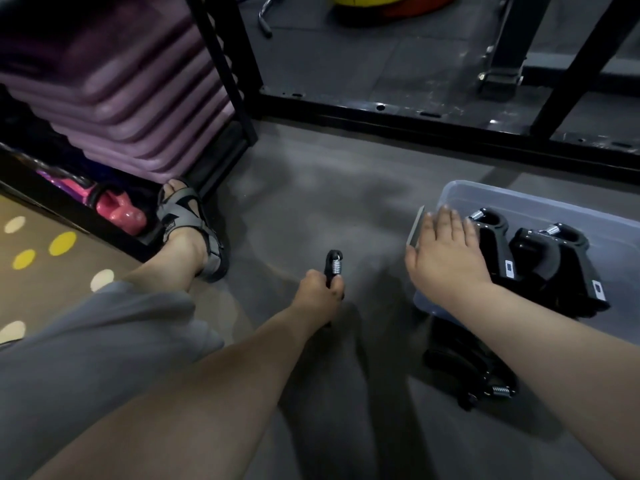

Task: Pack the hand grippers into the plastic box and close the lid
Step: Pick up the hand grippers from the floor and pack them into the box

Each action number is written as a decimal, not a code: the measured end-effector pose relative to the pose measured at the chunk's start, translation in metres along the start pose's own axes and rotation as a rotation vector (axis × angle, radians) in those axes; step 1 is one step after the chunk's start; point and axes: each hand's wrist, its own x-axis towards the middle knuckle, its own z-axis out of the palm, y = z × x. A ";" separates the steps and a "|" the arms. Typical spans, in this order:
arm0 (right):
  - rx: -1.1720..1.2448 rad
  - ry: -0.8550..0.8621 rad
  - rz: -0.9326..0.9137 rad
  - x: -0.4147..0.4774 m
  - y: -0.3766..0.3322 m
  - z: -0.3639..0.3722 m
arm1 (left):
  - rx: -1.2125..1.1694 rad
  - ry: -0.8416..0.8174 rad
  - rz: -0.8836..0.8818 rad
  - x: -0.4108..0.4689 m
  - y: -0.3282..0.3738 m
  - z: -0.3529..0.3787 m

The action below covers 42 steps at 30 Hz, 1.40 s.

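Note:
My left hand point(320, 294) grips a black hand gripper point(333, 265) with a steel spring, held upright above the grey floor. My right hand point(446, 252) lies flat, fingers straight, over the left end of the clear plastic box point(554, 206) and touches the grippers inside. Several black hand grippers point(550, 261) lie side by side in the box. Another black hand gripper point(485, 382) lies on the floor just in front of the box, partly under my right forearm. No lid can be made out for certain.
A black metal rack point(221, 81) with stacked purple step boards point(131, 98) and pink kettlebells point(117, 209) stands at the left. My sandalled left foot point(194, 223) rests beside it. A black frame bar point(415, 116) runs across the floor behind the box.

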 end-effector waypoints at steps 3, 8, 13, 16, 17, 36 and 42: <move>-0.002 0.023 -0.083 -0.009 -0.002 0.003 | -0.103 -0.049 -0.095 -0.009 0.017 -0.006; -0.021 -0.046 -0.182 -0.025 0.003 -0.005 | -0.646 -0.026 -0.332 -0.021 0.043 -0.013; 0.071 -0.173 -0.169 -0.027 0.004 -0.020 | -0.621 0.015 -0.216 -0.030 0.065 -0.034; 0.221 -0.321 -0.149 -0.028 0.003 -0.036 | -0.651 -0.010 -0.187 -0.046 0.084 -0.045; 0.312 -0.363 -0.136 -0.029 0.002 -0.042 | -0.659 -0.010 -0.177 -0.053 0.091 -0.047; 1.028 -0.318 0.096 -0.066 0.050 -0.145 | -0.324 -0.057 0.184 -0.182 0.189 -0.053; 1.023 -0.277 0.363 -0.087 0.116 -0.153 | -0.250 0.014 0.267 -0.216 0.221 -0.070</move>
